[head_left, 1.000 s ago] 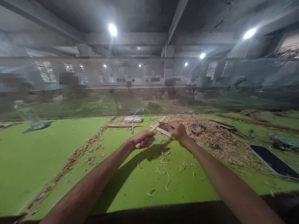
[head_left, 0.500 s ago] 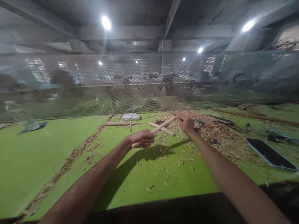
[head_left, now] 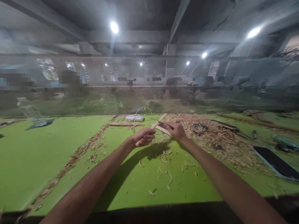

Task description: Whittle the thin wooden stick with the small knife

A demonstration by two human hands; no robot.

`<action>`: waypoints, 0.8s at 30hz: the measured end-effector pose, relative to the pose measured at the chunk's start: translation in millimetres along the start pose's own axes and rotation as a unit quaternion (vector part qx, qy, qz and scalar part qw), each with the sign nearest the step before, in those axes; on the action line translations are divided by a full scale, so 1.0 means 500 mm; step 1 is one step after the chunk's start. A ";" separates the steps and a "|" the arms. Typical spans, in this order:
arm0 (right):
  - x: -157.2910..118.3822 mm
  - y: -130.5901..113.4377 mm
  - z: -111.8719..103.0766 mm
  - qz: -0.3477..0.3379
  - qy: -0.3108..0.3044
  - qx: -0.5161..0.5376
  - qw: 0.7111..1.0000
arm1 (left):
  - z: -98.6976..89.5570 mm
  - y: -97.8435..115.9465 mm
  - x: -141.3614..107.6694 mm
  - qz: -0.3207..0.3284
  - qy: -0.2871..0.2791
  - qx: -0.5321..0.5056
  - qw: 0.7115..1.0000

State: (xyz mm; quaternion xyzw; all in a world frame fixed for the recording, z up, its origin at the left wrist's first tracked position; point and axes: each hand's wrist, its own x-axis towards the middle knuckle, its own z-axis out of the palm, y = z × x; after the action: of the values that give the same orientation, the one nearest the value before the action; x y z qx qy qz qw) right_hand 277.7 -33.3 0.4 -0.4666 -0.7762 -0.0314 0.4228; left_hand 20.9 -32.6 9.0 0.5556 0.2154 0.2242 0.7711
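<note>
My left hand (head_left: 144,137) is closed around a slim pale wooden stick (head_left: 159,121). The stick slants up and away to the right, its far end in the air above the bench. My right hand (head_left: 177,131) is beside it, palm down, with the fingers drawn together over a flat wooden strip (head_left: 163,129) and a dark flat piece (head_left: 165,125) on the green surface. Whatever those fingers grip is hidden or too small to name.
Wood shavings (head_left: 210,133) are heaped at the right, near a phone (head_left: 277,161). A white power strip (head_left: 134,118) with a cable stands before the perforated screen (head_left: 140,99). A clear bottle (head_left: 34,113) is at the left. A long wooden rod (head_left: 254,121) lies far right.
My right hand has come back from the stick's far end, toward me and left, down to the wooden strip and dark piece. My left hand keeps the stick, now tilted more steeply.
</note>
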 end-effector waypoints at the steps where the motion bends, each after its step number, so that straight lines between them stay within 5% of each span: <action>1: -0.003 -0.005 0.003 -0.002 -0.003 -0.001 1.000 | -0.001 0.001 0.000 -0.001 -0.009 -0.002 1.000; 24: -0.005 0.065 -0.025 0.021 0.001 -0.069 0.997 | 0.027 0.003 0.002 -0.073 0.011 -0.049 0.996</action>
State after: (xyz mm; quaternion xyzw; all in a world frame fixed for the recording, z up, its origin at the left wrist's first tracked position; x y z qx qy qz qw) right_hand 310.6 -22.3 -4.4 -0.5104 -0.7621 -0.0763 0.3909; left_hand 29.3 -41.7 14.3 0.4978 0.2523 0.1834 0.8092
